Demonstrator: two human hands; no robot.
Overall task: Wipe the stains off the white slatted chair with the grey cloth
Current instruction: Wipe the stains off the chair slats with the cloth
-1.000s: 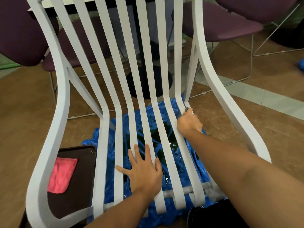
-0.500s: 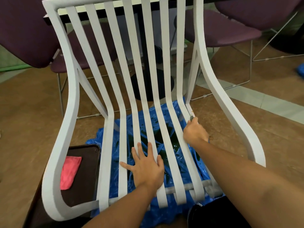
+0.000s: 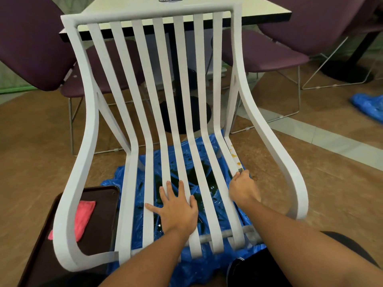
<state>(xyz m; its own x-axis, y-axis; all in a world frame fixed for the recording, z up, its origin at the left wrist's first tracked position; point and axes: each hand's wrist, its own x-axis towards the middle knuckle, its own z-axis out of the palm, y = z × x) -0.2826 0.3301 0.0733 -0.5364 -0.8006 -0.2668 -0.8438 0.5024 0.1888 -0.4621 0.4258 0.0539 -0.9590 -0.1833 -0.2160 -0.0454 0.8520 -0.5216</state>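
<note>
Pink cloth (image 3: 84, 216) lies on a dark tray (image 3: 99, 235), lower left. At centre the left hand (image 3: 178, 210) rests flat, fingers spread, on the white slatted chair (image 3: 128, 183); the right hand (image 3: 243, 188) grips the grey cloth (image 3: 240, 169) on the rightmost slat, below orange stains (image 3: 234, 155).

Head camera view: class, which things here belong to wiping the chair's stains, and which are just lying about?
In the job: white slatted chair, orange stains, grey cloth gripped by the right hand, left hand flat on the slats.
Lying about: pink cloth, dark tray, blue plastic sheet, purple chairs, table.
</note>
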